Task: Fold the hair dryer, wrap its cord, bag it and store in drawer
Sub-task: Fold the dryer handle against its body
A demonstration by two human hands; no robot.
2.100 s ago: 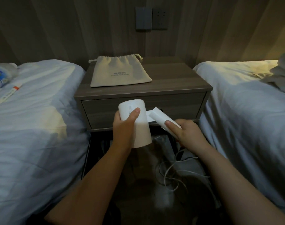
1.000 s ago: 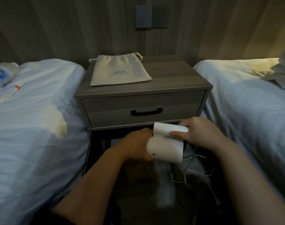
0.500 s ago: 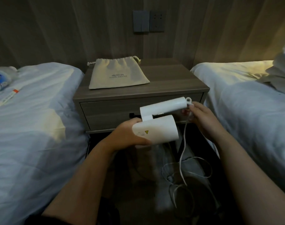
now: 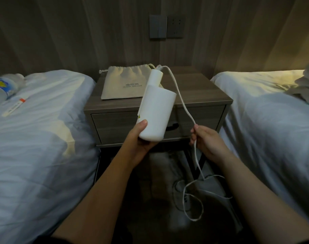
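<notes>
The white hair dryer is folded, its handle lying along the barrel and pointing up and away from me. My left hand grips the barrel's near end from below. The white cord leaves the handle tip, arcs down to my right hand, which pinches it, then drops in loose loops to the floor. A beige drawstring bag lies flat on the nightstand top, behind the dryer. The drawer is closed; its black handle is mostly hidden by the dryer.
The wooden nightstand stands between two white beds. A water bottle and a thin tube lie on the left bed. Crumpled cloth sits on the right bed. A wall switch and socket hang above.
The handle was folded against the barrel. The dryer has since been turned from sideways to upright, and my right hand slid from the handle tip down along the cord, pulling it out to the right.
</notes>
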